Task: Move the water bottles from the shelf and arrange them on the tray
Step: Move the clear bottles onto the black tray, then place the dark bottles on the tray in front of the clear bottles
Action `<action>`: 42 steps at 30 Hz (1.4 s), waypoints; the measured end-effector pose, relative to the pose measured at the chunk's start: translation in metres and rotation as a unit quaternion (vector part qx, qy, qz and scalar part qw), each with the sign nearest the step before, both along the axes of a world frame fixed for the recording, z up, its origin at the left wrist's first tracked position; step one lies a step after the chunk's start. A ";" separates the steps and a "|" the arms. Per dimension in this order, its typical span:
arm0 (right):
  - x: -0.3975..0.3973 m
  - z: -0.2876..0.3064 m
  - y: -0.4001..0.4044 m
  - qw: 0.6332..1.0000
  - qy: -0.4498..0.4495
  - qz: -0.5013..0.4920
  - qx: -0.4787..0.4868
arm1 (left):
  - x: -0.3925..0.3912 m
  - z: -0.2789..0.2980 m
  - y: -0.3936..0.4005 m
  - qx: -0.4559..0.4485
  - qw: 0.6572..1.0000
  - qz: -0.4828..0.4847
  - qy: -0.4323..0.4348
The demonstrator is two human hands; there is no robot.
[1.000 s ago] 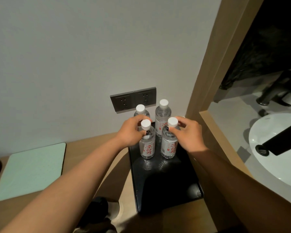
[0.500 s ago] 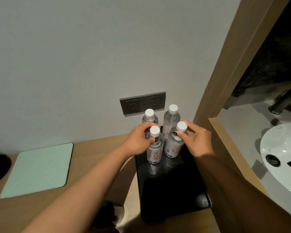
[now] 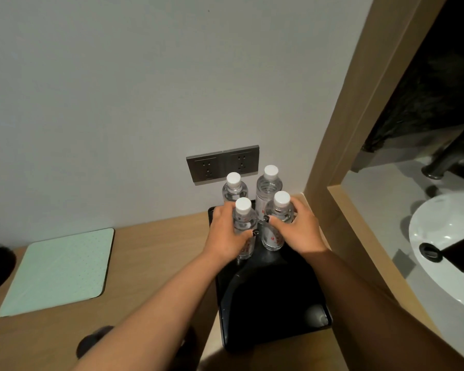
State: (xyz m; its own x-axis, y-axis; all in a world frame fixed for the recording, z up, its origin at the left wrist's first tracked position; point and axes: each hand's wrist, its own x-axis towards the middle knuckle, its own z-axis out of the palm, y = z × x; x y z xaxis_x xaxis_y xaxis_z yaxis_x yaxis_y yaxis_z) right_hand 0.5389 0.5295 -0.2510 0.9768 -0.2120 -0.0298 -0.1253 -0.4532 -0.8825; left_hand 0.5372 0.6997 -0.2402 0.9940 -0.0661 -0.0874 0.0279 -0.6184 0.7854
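Head view, near to far: both forearms come up from the bottom of the frame over the black tray (image 3: 265,303), whose near half is bare. Mid-frame, left hand (image 3: 227,234) is wrapped round the front-left bottle (image 3: 243,226), and right hand (image 3: 296,228) is curled round the front-right bottle (image 3: 277,223); both bottles stand upright on the tray's far half, just beside each other. Behind them, 2 more bottles, back-left (image 3: 234,187) and back-right (image 3: 269,183), stand by the wall under the sockets (image 3: 221,163). A green mat (image 3: 59,271) lies at lower left, a sink (image 3: 445,245) at right. Judging by this, 4 bottles are on the tray in a 2x2; what's left is prob. only squaring up and letting go. No shelf in view, so can't tell if more remain.
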 end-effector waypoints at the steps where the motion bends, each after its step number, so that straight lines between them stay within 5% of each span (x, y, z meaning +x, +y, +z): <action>1: 0.001 0.000 0.000 1.000 -0.002 0.003 -0.001 | -0.001 0.000 -0.001 -0.004 1.000 0.004 0.001; 12: -0.005 0.005 -0.001 0.999 0.016 0.003 0.048 | 0.001 0.000 -0.003 -0.011 0.999 0.027 0.015; 18: -0.003 0.011 -0.004 0.998 0.049 -0.008 0.039 | -0.005 0.017 0.005 -0.097 0.991 0.056 0.071; 24: -0.005 0.021 -0.013 0.996 0.085 -0.027 0.014 | -0.030 0.056 0.040 -0.163 0.976 0.140 0.035; 30: -0.029 0.056 0.013 0.992 -0.035 -0.110 0.045 | -0.092 0.070 0.100 -0.176 0.946 0.271 -0.025; 37: -0.081 0.064 0.083 0.977 -0.203 0.023 0.053 | -0.172 0.060 0.145 -0.139 0.915 0.375 -0.060; 42: -0.136 0.051 0.123 0.968 -0.185 0.170 -0.007 | -0.208 0.039 0.164 -0.088 0.923 0.369 -0.065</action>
State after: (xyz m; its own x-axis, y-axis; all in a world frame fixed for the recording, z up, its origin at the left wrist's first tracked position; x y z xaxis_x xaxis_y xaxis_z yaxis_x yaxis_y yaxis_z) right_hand 0.4031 0.6520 -0.1997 0.9333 0.1261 0.3363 0.3571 -0.4255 -0.8315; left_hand 0.3291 0.8635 -0.2010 0.7747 0.6321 -0.0167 0.2893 -0.3308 0.8983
